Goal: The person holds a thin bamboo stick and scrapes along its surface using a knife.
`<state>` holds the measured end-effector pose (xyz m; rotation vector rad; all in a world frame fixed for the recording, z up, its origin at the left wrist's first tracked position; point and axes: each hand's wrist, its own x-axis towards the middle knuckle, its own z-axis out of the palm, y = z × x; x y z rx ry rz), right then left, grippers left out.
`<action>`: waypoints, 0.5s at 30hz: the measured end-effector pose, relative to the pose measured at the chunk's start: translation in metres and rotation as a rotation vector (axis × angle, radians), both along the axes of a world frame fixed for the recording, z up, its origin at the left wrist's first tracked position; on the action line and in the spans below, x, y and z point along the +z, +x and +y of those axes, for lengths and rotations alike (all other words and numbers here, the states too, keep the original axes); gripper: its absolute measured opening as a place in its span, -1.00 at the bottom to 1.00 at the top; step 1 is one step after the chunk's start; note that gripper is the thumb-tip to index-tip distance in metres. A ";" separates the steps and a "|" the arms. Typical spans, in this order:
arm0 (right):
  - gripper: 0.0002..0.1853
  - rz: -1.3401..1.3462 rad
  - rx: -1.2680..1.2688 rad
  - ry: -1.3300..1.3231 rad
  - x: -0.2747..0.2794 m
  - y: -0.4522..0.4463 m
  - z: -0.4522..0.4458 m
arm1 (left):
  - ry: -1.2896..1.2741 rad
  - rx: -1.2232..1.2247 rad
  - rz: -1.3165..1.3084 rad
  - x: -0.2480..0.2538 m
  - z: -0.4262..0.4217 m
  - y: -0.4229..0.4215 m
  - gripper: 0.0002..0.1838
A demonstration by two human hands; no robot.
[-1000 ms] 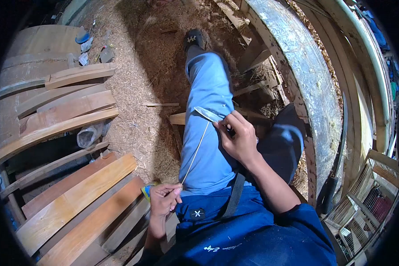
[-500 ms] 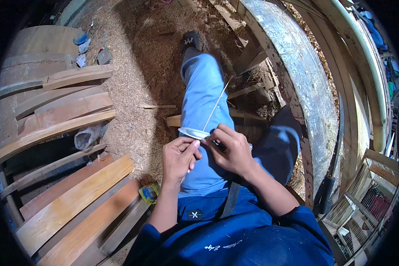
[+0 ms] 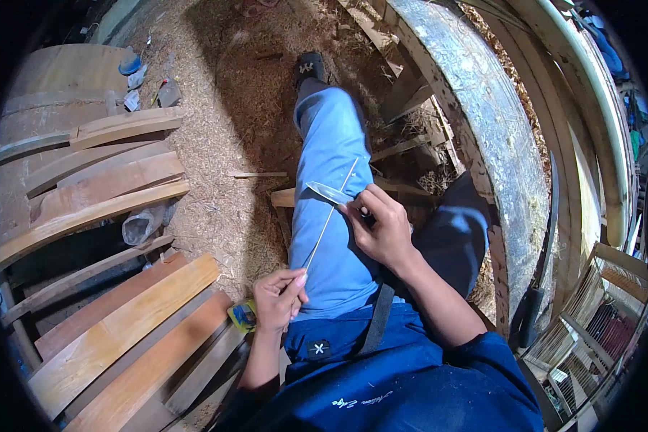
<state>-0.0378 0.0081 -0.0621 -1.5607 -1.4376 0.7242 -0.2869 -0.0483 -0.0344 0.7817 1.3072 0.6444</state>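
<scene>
My left hand (image 3: 278, 297) pinches the lower end of a thin pale stick (image 3: 321, 232), which slants up and to the right above my thigh. In my right hand (image 3: 383, 227) is a small knife (image 3: 326, 192). Its short, shiny blade points left and crosses the stick near the upper part. Most of the knife's handle is hidden by my curled fingers. Under both lies my leg in light blue trousers (image 3: 331, 137).
Curved wooden boards (image 3: 122, 331) are stacked at the left, beside a yellow packet (image 3: 243, 315). Wood shavings (image 3: 209, 137) cover the ground. A large worn plank (image 3: 475, 93) curves along the right, with a long dark-handled blade (image 3: 531, 317) and a slatted frame (image 3: 590, 338) beyond it.
My left hand has drawn back toward my waist with the stick, away from the right hand. The knife blade has risen slightly and now sits nearer the stick's far end.
</scene>
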 end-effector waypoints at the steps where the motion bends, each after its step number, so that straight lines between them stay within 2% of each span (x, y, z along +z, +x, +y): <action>1: -0.80 0.000 0.002 0.000 -0.002 0.000 0.000 | 0.022 -0.007 -0.005 0.000 -0.006 -0.007 -0.84; 11: -0.80 -0.010 -0.043 -0.036 -0.005 -0.003 0.004 | 0.024 0.010 -0.043 -0.002 -0.053 -0.065 -0.85; 15: -0.80 0.026 -0.052 0.031 -0.002 -0.008 0.000 | 0.025 0.034 -0.010 0.002 -0.042 -0.055 -0.85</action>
